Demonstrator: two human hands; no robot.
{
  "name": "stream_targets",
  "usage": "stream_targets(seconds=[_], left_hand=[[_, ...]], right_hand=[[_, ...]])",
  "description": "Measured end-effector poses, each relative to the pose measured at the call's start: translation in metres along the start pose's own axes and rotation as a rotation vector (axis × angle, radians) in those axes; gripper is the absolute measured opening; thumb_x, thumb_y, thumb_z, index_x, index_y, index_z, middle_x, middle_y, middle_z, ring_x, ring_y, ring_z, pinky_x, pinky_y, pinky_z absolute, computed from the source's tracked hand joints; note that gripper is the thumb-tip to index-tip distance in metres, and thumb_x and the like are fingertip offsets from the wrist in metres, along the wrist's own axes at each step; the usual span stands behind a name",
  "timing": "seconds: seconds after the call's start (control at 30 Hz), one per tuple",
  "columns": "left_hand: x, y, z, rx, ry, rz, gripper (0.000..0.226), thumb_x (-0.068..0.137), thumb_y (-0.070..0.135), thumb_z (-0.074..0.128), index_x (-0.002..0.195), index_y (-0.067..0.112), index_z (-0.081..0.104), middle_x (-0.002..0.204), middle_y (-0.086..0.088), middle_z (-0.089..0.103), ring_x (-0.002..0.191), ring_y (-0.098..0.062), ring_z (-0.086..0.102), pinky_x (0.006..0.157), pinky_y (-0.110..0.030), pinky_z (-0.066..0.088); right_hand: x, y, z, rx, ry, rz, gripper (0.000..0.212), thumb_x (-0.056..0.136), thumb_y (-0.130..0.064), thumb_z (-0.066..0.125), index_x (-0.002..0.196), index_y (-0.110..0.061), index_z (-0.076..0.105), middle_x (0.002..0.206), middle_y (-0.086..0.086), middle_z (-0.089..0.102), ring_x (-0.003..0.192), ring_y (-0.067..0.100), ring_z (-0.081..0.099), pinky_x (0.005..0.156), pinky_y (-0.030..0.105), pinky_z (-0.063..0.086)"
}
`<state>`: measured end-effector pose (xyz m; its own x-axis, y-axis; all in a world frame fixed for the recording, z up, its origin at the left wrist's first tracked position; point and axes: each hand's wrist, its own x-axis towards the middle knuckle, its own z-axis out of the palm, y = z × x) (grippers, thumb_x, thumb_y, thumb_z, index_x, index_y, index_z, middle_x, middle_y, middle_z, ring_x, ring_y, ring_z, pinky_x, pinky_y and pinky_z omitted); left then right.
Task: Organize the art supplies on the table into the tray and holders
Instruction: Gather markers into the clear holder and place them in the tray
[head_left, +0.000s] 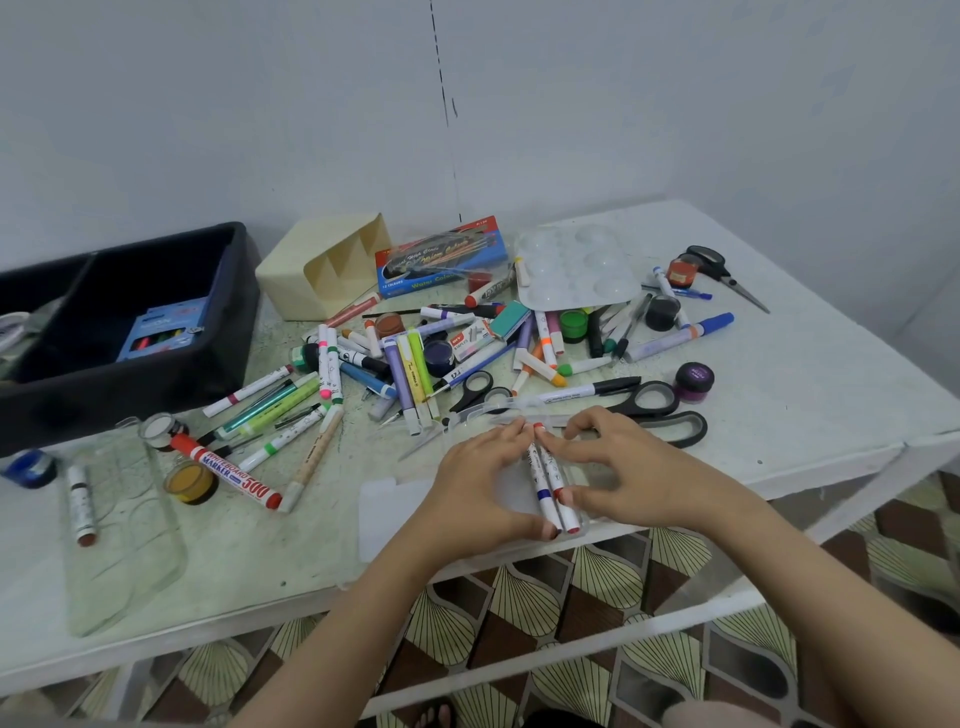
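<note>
at the near edge of the white worktop (810, 395) both hands meet around a pair of markers (549, 475) lying side by side, one with a blue band and one with a red. the left hand (480, 486) curls in from the left and the right hand (631, 475) from the right, fingertips pinching the far ends and thumbs pressed at the near ends. the markers seem to rest in a clear plastic case, though its edges are hard to make out. just beyond the hands lie black-handled scissors (662, 410) and a loose heap of pens and paint pots (441, 353). the black tray (236, 312) sits at the far left with a blue box (161, 330) inside, and the cream holder (293, 278) stands beside it.
</note>
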<state>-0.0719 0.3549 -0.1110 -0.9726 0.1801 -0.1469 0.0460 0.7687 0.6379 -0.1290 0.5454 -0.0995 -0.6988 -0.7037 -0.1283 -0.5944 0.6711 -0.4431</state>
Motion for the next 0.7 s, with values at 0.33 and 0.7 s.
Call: stream_targets(seconds=[0.33, 0.7], left_hand=[[0.0, 0.006, -0.003, 0.043, -0.014, -0.036, 0.102, 0.065, 0.042, 0.081, 0.148, 0.029, 0.023, 0.154, 0.014, 0.019, 0.141, -0.006, 0.017, 0.117, -0.036, 0.014], [-0.003, 0.01, -0.003, -0.006, -0.023, -0.051, 0.104, 0.054, 0.056, 0.06, 0.147, 0.032, 0.02, 0.155, 0.014, 0.016, 0.142, -0.006, 0.014, 0.117, -0.036, 0.012]], right_hand=[[0.0, -0.004, -0.001, 0.02, -0.004, 0.03, 0.062, 0.088, -0.045, 0.059, 0.143, -0.04, 0.032, 0.127, -0.005, 0.035, 0.124, 0.01, 0.031, 0.105, 0.024, 0.029], [-0.01, -0.015, -0.003, -0.156, -0.003, 0.044, 0.064, 0.088, -0.053, 0.052, 0.145, -0.041, 0.025, 0.14, 0.0, 0.032, 0.129, 0.017, 0.031, 0.106, 0.033, 0.031]])
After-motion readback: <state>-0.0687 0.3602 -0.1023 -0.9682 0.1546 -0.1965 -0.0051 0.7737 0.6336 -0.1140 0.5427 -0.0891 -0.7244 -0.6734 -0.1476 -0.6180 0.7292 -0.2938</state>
